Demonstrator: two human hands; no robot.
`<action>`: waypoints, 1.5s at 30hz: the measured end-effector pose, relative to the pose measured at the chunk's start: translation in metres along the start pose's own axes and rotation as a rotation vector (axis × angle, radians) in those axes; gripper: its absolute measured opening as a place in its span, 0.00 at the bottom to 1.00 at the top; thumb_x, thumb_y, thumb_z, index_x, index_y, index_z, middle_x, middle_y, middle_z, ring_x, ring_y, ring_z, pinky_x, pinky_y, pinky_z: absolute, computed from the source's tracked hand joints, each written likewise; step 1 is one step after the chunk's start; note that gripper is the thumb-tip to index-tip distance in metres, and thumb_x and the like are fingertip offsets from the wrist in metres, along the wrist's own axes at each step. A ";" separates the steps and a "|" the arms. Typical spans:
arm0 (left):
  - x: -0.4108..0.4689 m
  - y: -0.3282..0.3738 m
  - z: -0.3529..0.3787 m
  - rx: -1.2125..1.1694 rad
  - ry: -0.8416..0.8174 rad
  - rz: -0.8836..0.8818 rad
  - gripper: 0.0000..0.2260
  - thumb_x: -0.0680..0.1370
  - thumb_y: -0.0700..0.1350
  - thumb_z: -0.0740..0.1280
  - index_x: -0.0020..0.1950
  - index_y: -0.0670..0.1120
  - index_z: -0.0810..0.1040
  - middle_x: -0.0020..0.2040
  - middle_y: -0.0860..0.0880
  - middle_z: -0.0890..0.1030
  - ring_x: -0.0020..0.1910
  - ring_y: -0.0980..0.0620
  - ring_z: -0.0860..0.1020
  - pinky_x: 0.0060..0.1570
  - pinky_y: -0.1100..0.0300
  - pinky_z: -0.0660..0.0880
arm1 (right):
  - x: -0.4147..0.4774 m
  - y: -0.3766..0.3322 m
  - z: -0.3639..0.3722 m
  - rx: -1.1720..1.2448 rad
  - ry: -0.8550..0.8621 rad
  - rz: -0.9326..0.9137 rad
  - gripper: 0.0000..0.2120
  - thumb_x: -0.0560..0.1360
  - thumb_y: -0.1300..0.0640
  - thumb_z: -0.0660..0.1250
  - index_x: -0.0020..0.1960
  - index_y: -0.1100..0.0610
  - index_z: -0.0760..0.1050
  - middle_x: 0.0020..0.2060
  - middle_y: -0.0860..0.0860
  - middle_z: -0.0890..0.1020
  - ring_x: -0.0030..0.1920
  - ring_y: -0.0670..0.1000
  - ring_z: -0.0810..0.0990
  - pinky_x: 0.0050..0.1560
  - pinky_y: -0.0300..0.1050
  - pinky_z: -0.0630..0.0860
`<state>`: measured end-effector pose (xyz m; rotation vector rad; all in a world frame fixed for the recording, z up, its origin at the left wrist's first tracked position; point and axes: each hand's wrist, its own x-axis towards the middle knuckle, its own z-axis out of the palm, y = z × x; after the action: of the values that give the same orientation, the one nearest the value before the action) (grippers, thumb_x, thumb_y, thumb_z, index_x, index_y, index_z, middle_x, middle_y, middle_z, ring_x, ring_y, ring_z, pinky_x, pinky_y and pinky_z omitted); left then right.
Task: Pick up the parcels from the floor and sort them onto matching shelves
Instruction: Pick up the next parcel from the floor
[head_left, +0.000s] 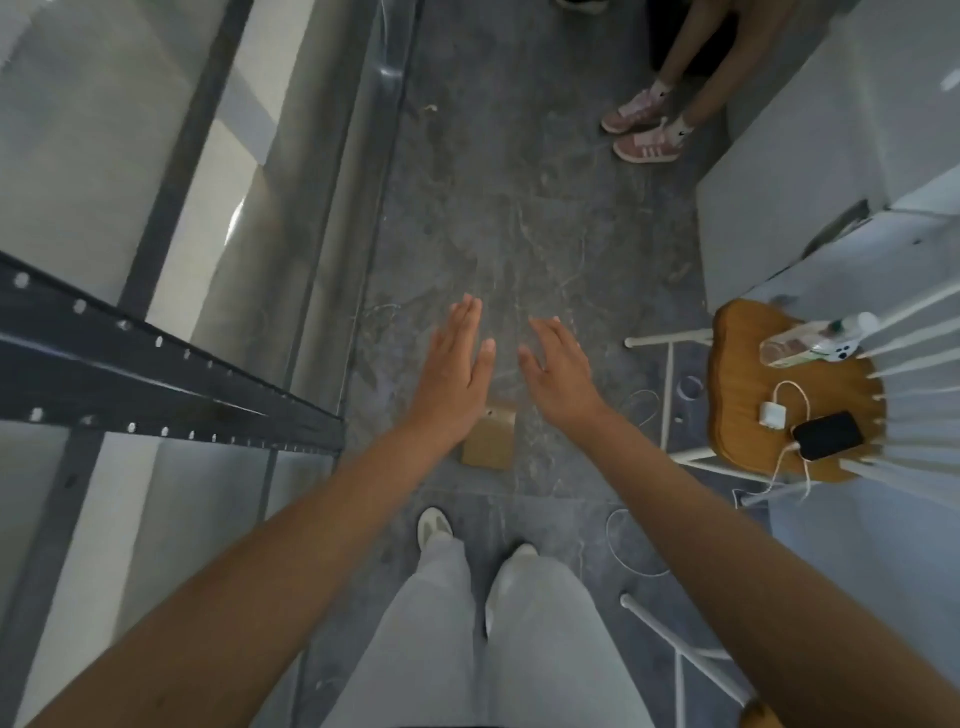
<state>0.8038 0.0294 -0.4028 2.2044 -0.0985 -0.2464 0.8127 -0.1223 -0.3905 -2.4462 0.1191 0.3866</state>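
Observation:
A small brown cardboard parcel (491, 440) lies flat on the grey stone floor (519, 234) just ahead of my feet. My left hand (457, 369) hovers above it, flat, palm down, fingers stretched, its wrist covering the parcel's upper left corner. My right hand (558, 364) is held out beside it, palm down with the fingers apart, a little right of the parcel. Neither hand holds anything. A dark metal shelf rack (156, 364) with a perforated rail stands at my left; its boards look bare.
A chair (779, 384) with an orange seat stands at right, carrying a bottle (800, 345), a phone (828, 435) and a charger with cable. Another person's legs in pink shoes (644, 130) stand at the far end of the aisle. White cabinets line the right.

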 end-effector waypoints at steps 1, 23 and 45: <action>0.005 -0.007 0.004 0.009 -0.014 -0.007 0.25 0.88 0.46 0.52 0.84 0.43 0.51 0.85 0.47 0.51 0.84 0.52 0.47 0.81 0.56 0.40 | 0.007 0.004 0.006 0.008 -0.015 0.008 0.24 0.84 0.54 0.57 0.77 0.62 0.61 0.77 0.58 0.64 0.80 0.57 0.55 0.78 0.59 0.53; 0.068 -0.264 0.194 -0.018 -0.122 -0.536 0.25 0.87 0.48 0.54 0.83 0.43 0.55 0.84 0.45 0.56 0.83 0.48 0.54 0.82 0.48 0.49 | 0.168 0.231 0.225 0.138 -0.304 0.365 0.20 0.84 0.58 0.56 0.73 0.65 0.65 0.72 0.61 0.67 0.71 0.60 0.69 0.71 0.50 0.63; 0.108 -0.463 0.409 -0.386 -0.085 -0.971 0.22 0.86 0.44 0.52 0.81 0.48 0.65 0.77 0.46 0.71 0.71 0.47 0.72 0.68 0.53 0.68 | 0.210 0.426 0.437 0.569 -0.271 0.834 0.20 0.83 0.53 0.59 0.73 0.58 0.67 0.67 0.55 0.75 0.58 0.52 0.74 0.57 0.46 0.69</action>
<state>0.8144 -0.0288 -1.0273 1.6984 0.9143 -0.8106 0.8289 -0.1831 -1.0325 -1.6647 0.9974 0.8911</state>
